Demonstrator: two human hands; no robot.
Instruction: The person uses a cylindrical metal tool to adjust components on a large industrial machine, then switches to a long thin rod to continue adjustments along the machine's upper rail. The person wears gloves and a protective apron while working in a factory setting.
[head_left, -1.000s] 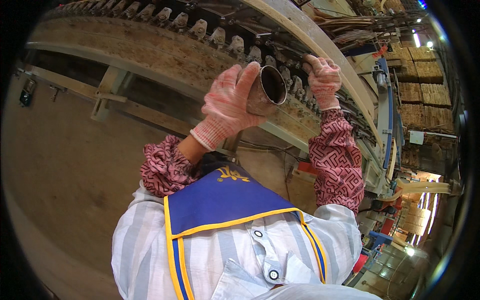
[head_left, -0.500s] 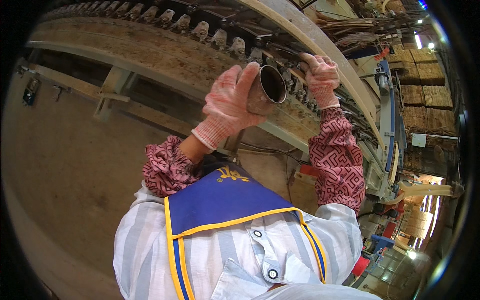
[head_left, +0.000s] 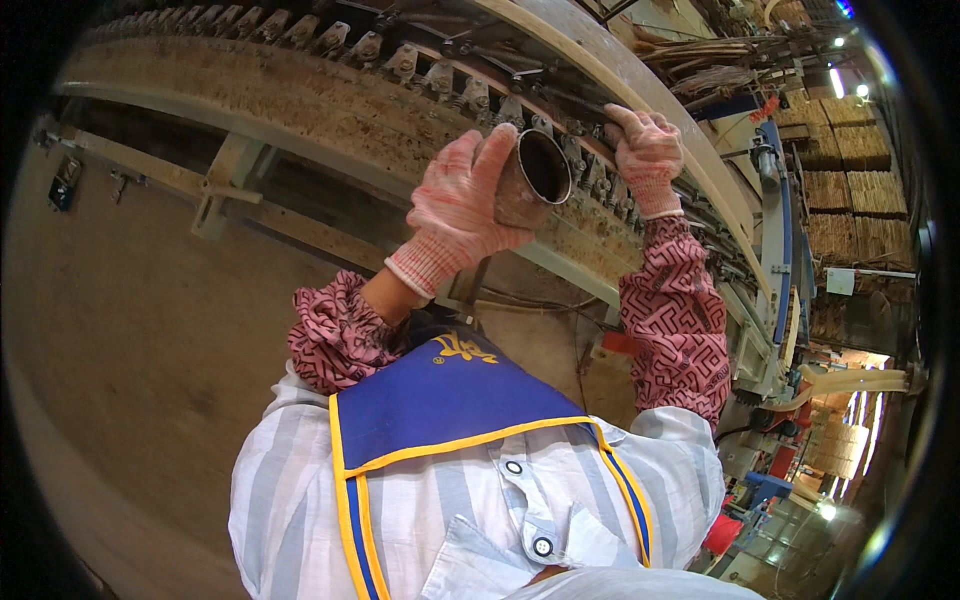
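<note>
My left hand (head_left: 458, 205), in a pink-and-white knit glove, is wrapped round a worn metal cup (head_left: 524, 200). The cup is tilted, and its round mouth shows a dark inside. My right hand (head_left: 648, 160), gloved alike, is closed with the fingers curled together over the machine's inner side. What it grips, if anything, is too small and dark to make out. Below and between the hands runs a row of metal clamp-like pieces with springs (head_left: 438, 80) along the long machine.
A dusty machine beam (head_left: 330, 115) crosses ahead, with a pale curved rail (head_left: 690, 130) beyond my right hand. Machine legs (head_left: 226, 180) stand on the concrete floor (head_left: 150, 330). Stacked boards (head_left: 830, 190) and a blue upright (head_left: 780, 240) stand at the right.
My right hand has shifted very slightly to the right. The left hand holds the cup in nearly the same place.
</note>
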